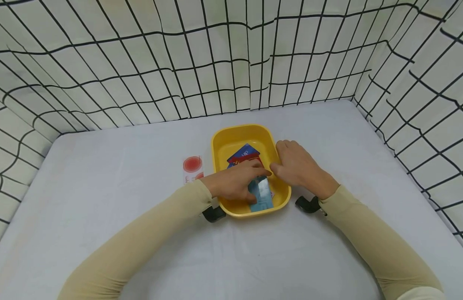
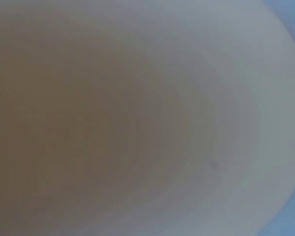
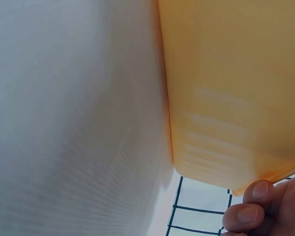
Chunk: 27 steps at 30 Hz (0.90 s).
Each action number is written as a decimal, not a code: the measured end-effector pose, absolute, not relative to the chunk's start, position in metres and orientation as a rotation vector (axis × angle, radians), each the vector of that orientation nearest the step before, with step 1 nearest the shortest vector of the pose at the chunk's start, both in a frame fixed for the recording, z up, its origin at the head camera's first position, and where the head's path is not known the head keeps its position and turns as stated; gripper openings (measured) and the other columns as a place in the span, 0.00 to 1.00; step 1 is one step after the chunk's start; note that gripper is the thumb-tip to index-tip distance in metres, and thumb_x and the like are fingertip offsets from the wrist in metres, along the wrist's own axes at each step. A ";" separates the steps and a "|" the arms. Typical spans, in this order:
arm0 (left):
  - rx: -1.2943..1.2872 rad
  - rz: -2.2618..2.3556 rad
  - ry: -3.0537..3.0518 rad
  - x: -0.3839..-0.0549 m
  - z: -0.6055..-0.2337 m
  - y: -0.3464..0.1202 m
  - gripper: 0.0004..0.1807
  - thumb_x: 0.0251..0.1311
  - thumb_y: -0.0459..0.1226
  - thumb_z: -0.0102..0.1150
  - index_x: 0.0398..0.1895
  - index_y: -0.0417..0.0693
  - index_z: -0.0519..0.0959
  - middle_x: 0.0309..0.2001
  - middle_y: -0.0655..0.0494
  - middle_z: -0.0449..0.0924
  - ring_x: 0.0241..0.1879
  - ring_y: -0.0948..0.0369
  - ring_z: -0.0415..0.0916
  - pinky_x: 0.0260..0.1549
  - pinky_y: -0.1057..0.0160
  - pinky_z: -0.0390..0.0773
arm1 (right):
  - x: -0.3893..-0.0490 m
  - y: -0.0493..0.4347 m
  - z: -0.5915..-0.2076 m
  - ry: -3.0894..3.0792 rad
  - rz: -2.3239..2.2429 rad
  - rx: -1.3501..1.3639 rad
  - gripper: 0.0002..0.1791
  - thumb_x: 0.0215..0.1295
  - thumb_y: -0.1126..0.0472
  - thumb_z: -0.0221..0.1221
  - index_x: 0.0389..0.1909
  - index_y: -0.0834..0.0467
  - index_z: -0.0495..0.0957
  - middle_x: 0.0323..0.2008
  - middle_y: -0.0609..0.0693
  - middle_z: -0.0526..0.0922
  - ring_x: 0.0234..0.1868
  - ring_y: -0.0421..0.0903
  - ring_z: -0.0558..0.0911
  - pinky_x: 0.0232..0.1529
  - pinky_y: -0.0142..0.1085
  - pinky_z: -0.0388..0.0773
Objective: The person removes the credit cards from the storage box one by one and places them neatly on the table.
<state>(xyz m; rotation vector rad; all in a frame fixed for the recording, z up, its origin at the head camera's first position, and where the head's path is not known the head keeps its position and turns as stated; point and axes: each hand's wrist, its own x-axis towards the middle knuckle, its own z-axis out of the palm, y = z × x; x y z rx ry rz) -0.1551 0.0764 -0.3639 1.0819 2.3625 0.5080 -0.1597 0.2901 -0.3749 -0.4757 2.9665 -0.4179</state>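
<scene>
So the spot I'd watch is the left hand point(image 1: 237, 181). It's over the tray point(image 1: 231, 141) with thumb and fingers spread apart, right above the pale card point(image 1: 262, 202). Can't tell if the fingertips actually touch anything in there, since the hand hides a good bit of the pile, and the left wrist view is just blur.

The tray sits flat on the white cloth point(image 1: 231, 262) with the cards inside, overlapping: blue card point(image 1: 248, 148) toward the far end, red card point(image 1: 250, 156) lying over it, pale card at the near end. Flat, thin stuff like that is probably annoying to pick up. My guess is a pinch either slides off the pale card, which looks glossy, or drags 2 at a time because of the overlap.

The right hand point(image 1: 297, 164) has its fingers curled over the tray's right rim, clamped on it; the right wrist view shows the fingertips at the edge. That should steady things, but if it pulls while the left hand presses down, I could see the tray tipping or skating on the cloth and the pile shifting.

Other worry: the loose card point(image 1: 192, 164) is outside, just left of the tray, partly behind the left sleeve point(image 1: 171, 212). A low forearm sweep could shove it or tuck it under the tray.
</scene>
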 end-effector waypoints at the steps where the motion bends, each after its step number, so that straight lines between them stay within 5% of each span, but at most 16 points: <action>1: 1.090 0.512 2.362 -0.155 -0.364 0.076 0.40 0.58 0.43 0.75 0.74 0.51 0.70 0.70 0.54 0.69 0.67 0.59 0.67 0.72 0.58 0.73 | -0.160 0.290 -0.375 2.967 -0.417 -0.477 0.17 0.65 0.54 0.51 0.44 0.64 0.71 0.32 0.55 0.71 0.39 0.53 0.71 0.38 0.40 0.65; 27: 1.014 0.703 2.352 -0.157 -0.360 0.073 0.33 0.62 0.37 0.71 0.71 0.51 0.72 0.58 0.56 0.80 0.56 0.61 0.75 0.60 0.61 0.82 | -0.159 0.289 -0.376 2.973 -0.442 -0.454 0.18 0.63 0.53 0.52 0.45 0.63 0.71 0.32 0.55 0.71 0.40 0.53 0.72 0.38 0.40 0.66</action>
